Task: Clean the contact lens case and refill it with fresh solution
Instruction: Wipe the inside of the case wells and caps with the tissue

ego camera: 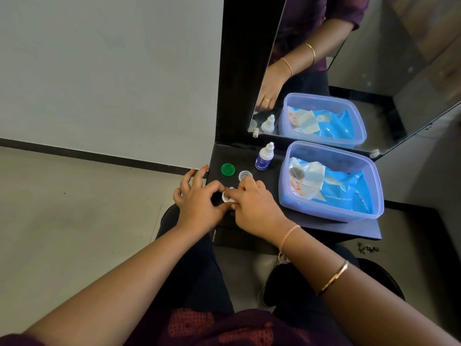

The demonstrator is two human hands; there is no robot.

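On the dark shelf (311, 221) both hands meet over a small white contact lens case (227, 196), mostly hidden by fingers. My left hand (199, 201) pinches its left side. My right hand (254, 203) presses a bit of white wipe onto it from the right. A green cap (228, 169) lies flat further back. Beside that cap sits a clear white cap (245, 175), touching my right fingertips. Behind the caps a small white solution bottle (264, 157) with a blue label stands upright.
A translucent blue plastic tub (331, 216) holding a blue pack of wet wipes (334, 186) fills the shelf's right half. A mirror (349, 71) rises behind the shelf and repeats the scene. The shelf's left edge drops to the floor.
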